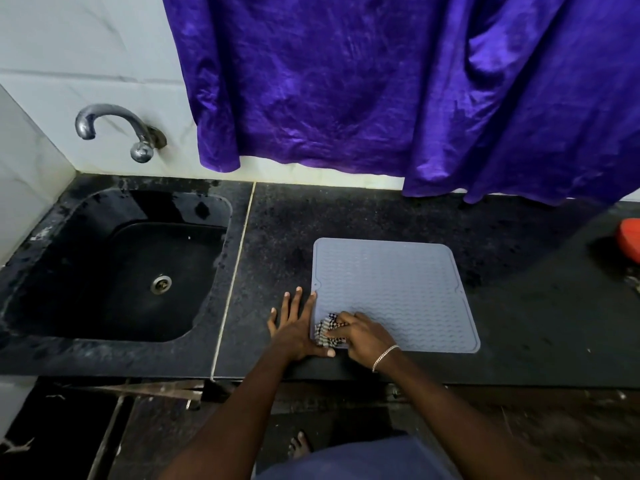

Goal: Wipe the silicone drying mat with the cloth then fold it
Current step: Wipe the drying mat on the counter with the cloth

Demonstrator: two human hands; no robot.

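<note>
My right hand point(363, 336), fingers curled round the cloth point(326, 333), sits at the mat's point(398, 289) lower-left corner, mid-frame; the rest stretches up and right. My left hand point(294, 327) lies flat, fingers straight, against its left edge.

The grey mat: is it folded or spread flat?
Spread flat. The mat lies in one layer on the dark counter, three corners showing, no fold.

Dim, even indoor light; soft glare on the purple curtain point(381, 81) and tap point(114, 128). Wide-angle bending curves the edges, and the near floor point(519, 427) looks blurred.
</note>
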